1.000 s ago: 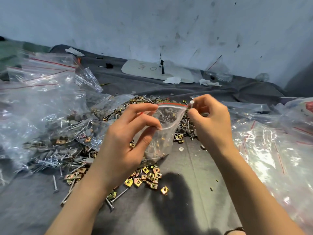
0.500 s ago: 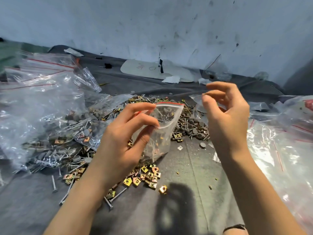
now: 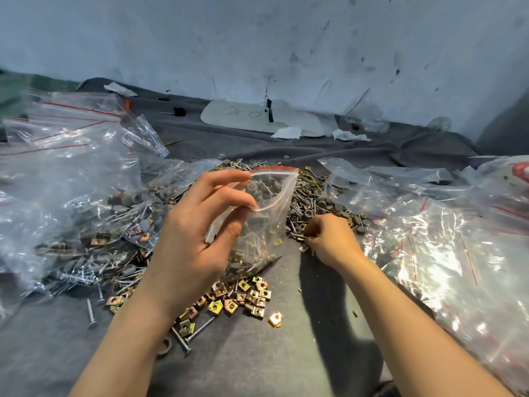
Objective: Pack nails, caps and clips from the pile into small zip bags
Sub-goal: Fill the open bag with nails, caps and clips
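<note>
Closest in, on the grey cloth (image 3: 286, 368), a few loose nails (image 3: 183, 338) lie beside a scatter of square brass clips (image 3: 243, 299). Just above them, the left hand (image 3: 194, 245) has the small zip bag (image 3: 269, 213): thumb and fingers pinch the near lip, so the red-striped mouth gapes to the right. The bag hangs upright, partly filled with nails, caps and clips, and its bottom is down at the clip scatter.

Over to the right hand (image 3: 333, 239), low at the near edge of the pile (image 3: 315, 196), fingers curled tightly down into the hardware. Whether they have anything pinched, I cannot tell; the fingertips are buried.

The step looks like fetching the next pieces. To do it well, take a small pinch rather than a fistful, lift clear of the pile, and drop nails head-first so the points don't snag the thin film. The left hand should hold that mouth wide and let the bag's weight rest on the cloth.

Flanking it all are the left heap of bags (image 3: 71, 179) and the right heap of bags (image 3: 446, 242). Beyond, a white board (image 3: 252, 118) lies against the scuffed wall (image 3: 257, 38).
</note>
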The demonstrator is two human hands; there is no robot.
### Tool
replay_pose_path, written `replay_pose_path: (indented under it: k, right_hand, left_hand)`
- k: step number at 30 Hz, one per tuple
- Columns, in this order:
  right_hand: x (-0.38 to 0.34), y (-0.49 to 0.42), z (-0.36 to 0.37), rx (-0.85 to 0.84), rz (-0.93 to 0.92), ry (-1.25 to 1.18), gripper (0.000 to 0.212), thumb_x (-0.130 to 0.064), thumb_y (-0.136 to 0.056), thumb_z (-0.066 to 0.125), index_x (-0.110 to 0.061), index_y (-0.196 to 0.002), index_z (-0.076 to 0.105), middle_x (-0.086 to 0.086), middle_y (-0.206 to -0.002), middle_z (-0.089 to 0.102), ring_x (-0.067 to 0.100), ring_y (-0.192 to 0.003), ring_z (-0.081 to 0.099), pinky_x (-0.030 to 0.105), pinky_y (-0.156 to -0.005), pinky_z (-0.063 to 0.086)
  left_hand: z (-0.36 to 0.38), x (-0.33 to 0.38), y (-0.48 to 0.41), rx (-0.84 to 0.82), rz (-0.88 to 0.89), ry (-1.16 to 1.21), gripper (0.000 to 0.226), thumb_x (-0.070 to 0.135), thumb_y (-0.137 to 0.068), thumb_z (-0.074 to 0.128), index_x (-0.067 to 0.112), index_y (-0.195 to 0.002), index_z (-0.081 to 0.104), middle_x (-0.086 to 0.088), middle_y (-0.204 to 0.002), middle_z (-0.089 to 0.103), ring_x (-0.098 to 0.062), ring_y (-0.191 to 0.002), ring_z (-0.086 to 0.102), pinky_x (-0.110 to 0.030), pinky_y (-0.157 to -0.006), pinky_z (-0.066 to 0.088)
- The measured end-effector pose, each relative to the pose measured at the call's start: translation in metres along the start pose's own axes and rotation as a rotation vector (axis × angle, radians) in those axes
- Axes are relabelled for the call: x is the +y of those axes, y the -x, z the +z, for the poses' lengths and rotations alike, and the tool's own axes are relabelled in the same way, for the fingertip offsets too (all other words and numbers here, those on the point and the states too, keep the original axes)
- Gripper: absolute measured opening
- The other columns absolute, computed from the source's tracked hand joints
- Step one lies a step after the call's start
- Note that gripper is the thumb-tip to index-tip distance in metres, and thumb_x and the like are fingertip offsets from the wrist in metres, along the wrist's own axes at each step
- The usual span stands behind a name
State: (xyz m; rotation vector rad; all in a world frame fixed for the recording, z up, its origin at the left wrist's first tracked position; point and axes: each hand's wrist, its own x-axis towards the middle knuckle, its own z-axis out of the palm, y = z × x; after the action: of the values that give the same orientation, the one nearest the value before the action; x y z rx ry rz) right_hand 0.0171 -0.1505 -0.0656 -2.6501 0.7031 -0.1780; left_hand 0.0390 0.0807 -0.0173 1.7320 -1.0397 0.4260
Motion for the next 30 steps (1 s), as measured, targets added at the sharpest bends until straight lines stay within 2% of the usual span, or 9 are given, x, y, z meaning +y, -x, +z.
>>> replay_pose_path:
  k: [4,6,12,14,17,22,25,27,30]
  right_hand:
    - [-0.003,0.001,-0.014,0.018,-0.009,-0.142,0.015,-0.004,-0.08,0.061,-0.019,-0.076,0.062,-0.007,-0.067,0.057,0.006,-0.064,0.051,0.013,-0.049,0.032]
    - [-0.002,0.002,-0.017,0.009,-0.008,-0.182,0.019,-0.003,-0.081,0.062,-0.021,-0.074,0.062,-0.011,-0.064,0.054,0.001,-0.061,0.048,0.01,-0.047,0.031]
    - [0.0,0.008,-0.017,-0.161,0.019,-0.211,0.014,-0.01,-0.085,0.061,-0.02,-0.09,0.069,-0.006,-0.073,0.062,0.007,-0.068,0.054,0.017,-0.053,0.036]
    - [-0.005,0.009,-0.017,-0.165,-0.013,-0.178,0.001,-0.021,-0.084,0.068,-0.021,-0.083,0.069,-0.01,-0.064,0.06,0.004,-0.064,0.053,0.018,-0.052,0.034]
    - [-0.019,0.013,-0.011,-0.193,-0.074,-0.069,0.018,-0.033,-0.078,0.076,-0.024,-0.069,0.063,-0.011,-0.06,0.054,0.005,-0.06,0.051,0.019,-0.048,0.03]
    - [-0.038,0.017,0.004,-0.258,-0.026,-0.01,0.016,-0.021,-0.08,0.071,-0.006,-0.079,0.065,0.005,-0.074,0.06,0.023,-0.077,0.059,0.027,-0.062,0.041]
    - [-0.038,0.017,-0.004,-0.162,0.039,-0.059,0.016,-0.019,-0.083,0.068,-0.004,-0.08,0.064,0.007,-0.079,0.064,0.022,-0.077,0.061,0.03,-0.063,0.046]
    - [-0.036,0.017,-0.021,0.022,0.057,-0.173,0.013,-0.014,-0.085,0.065,-0.012,-0.073,0.06,0.003,-0.074,0.062,0.015,-0.069,0.058,0.024,-0.056,0.042]
    - [-0.043,0.028,-0.051,0.311,-0.15,-0.677,0.013,-0.008,-0.086,0.065,-0.02,-0.087,0.062,-0.003,-0.073,0.061,0.009,-0.068,0.056,0.017,-0.061,0.041]
  left_hand:
    - [-0.001,0.001,0.0,0.002,0.009,-0.01,0.02,0.022,-0.091,0.052,0.01,-0.095,0.067,0.0,-0.124,0.058,-0.013,-0.12,0.055,-0.03,-0.1,0.046]
    - [-0.001,0.001,0.0,0.006,0.005,-0.021,0.014,0.018,-0.092,0.056,0.01,-0.095,0.067,0.0,-0.123,0.058,-0.012,-0.119,0.056,-0.028,-0.099,0.045]
    - [-0.002,0.002,0.0,0.004,-0.01,-0.031,0.011,0.011,-0.089,0.058,0.009,-0.094,0.068,-0.001,-0.123,0.059,-0.009,-0.118,0.055,-0.022,-0.1,0.043]
    - [-0.003,0.002,0.001,0.001,-0.017,-0.026,0.012,0.011,-0.089,0.057,0.009,-0.095,0.068,-0.001,-0.123,0.058,-0.01,-0.119,0.055,-0.026,-0.1,0.045]
    - [-0.003,0.001,0.001,0.007,-0.014,-0.026,0.012,0.01,-0.089,0.057,0.007,-0.095,0.068,-0.002,-0.123,0.058,-0.01,-0.119,0.055,-0.03,-0.1,0.046]
    - [-0.002,0.001,0.0,0.005,-0.013,-0.018,0.012,0.009,-0.089,0.057,0.009,-0.095,0.067,-0.001,-0.123,0.058,-0.01,-0.118,0.056,-0.029,-0.099,0.046]
    - [-0.003,0.0,0.001,0.012,-0.006,-0.016,0.01,0.012,-0.09,0.058,0.01,-0.094,0.067,-0.001,-0.123,0.058,-0.01,-0.119,0.055,-0.028,-0.099,0.046]
    - [-0.003,0.001,0.0,0.004,0.007,-0.009,0.012,0.019,-0.092,0.056,0.012,-0.094,0.066,-0.001,-0.123,0.057,-0.011,-0.118,0.056,-0.026,-0.099,0.045]
    - [0.0,0.004,-0.001,-0.012,0.031,0.005,0.014,0.022,-0.09,0.052,0.016,-0.095,0.064,-0.003,-0.124,0.057,-0.015,-0.117,0.057,-0.025,-0.099,0.044]
